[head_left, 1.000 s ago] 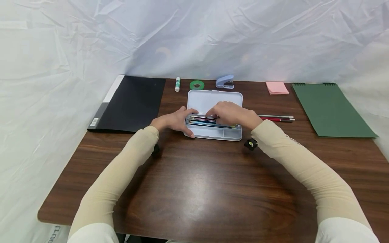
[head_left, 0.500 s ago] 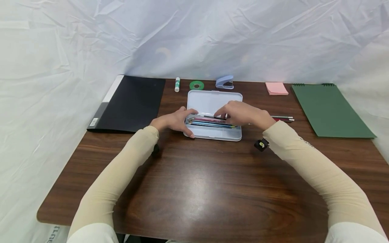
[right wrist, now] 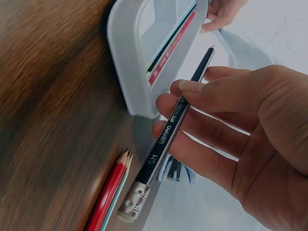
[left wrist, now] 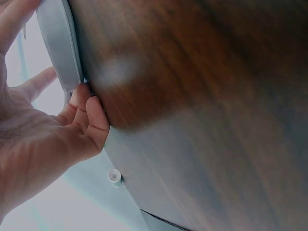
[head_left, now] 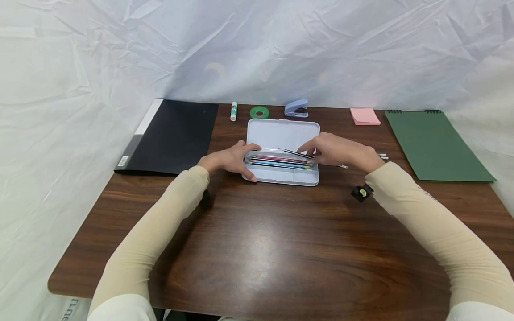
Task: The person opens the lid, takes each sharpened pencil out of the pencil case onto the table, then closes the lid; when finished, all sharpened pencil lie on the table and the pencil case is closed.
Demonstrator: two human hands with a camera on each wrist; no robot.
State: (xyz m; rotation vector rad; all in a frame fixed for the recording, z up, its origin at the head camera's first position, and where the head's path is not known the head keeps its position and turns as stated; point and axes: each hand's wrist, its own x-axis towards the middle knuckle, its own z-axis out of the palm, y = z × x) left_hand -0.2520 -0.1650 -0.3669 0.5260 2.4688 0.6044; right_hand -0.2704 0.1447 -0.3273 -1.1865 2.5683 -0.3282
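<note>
A white pencil case (head_left: pixel 283 178) lies with its lid up in the middle of the table. Several pencils (head_left: pixel 279 161), red, blue and dark ones, lie lengthwise in its long compartment. At the case's left end my left hand (head_left: pixel 233 159) grips it, thumb at the front edge and fingers toward the hinge. My right hand (head_left: pixel 335 149) pinches a black HB pencil (right wrist: pixel 166 134) between thumb and fingers over the case's right end. That pencil's point faces left over the case, and its metal-capped eraser end sticks out to the right.
Red and green pencils (right wrist: pixel 108 192) lie on the table right of the case. Behind stand a glue stick (head_left: pixel 234 111), green tape (head_left: pixel 259 112) and a stapler (head_left: pixel 296 109). Pink sticky notes (head_left: pixel 364 117) and a green notebook (head_left: pixel 437 147) lie right, a black folder (head_left: pixel 172 138) left.
My right hand has drawn rightward from over the case's middle to its right end, bringing the black pencil along. My left hand stays at the case's left end.
</note>
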